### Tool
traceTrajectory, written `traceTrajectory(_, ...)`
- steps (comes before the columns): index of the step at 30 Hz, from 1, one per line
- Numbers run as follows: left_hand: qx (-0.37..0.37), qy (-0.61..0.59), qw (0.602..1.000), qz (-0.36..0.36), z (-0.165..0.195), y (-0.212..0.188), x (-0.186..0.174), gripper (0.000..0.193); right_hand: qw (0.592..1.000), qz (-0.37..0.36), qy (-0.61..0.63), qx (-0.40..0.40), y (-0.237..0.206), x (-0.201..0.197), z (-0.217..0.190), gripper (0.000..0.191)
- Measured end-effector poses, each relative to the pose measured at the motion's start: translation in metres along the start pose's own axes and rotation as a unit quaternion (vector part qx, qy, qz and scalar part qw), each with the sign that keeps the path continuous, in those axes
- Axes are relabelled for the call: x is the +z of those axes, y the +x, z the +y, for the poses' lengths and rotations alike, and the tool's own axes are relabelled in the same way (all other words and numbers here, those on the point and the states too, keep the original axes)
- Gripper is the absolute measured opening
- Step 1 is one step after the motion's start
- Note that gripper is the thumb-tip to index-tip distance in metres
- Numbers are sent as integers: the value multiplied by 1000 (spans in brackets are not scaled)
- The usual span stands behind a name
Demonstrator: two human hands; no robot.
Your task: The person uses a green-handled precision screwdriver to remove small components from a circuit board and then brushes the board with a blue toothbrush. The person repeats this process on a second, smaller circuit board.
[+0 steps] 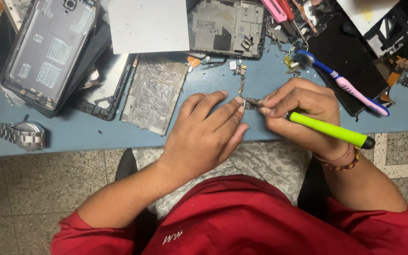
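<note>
Circuit strip (242, 89) on blue table (72, 137), pinned by my left hand (204, 134); right hand (298, 111) grips green-handled tool (329, 130). Watch (22, 133) at 9 o'clock; tiled floor (34, 184) below.

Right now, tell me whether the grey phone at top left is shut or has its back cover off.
Back cover off: the grey phone lies face down with its inner frame, camera hole and contact patches exposed.

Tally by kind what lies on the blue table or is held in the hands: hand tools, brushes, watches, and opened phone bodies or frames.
Hand tools: 1, the green-handled tool in the right hand
Brushes: 1, the toothbrush
Watches: 1, the metal wristwatch
Opened phone bodies or frames: 2, phone back shell, phone frame
Total: 5
</note>
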State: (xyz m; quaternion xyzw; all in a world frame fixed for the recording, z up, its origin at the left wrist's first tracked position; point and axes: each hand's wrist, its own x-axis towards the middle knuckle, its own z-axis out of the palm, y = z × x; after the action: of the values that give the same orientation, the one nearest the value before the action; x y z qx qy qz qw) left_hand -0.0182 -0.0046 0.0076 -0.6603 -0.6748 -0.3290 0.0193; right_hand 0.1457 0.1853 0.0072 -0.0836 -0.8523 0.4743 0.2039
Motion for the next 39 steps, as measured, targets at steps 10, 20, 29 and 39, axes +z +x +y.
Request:
traceTrajectory(10,5,8,1000,-4,-1,0,1,29,999,24,38,-2,-2,1,7,20)
traceTrajectory(20,2,24,1000,-12,0,0,2,28,995,-2,96,37,-2,-3,9,21)
traceTrajectory(29,3,23,1000,-14,0,0,2,26,999,-17,27,9,-1,-5,11,24)
traceTrajectory(39,0,24,1000,-16,0,0,2,26,984,-44,147,89,3,-12,17,20)
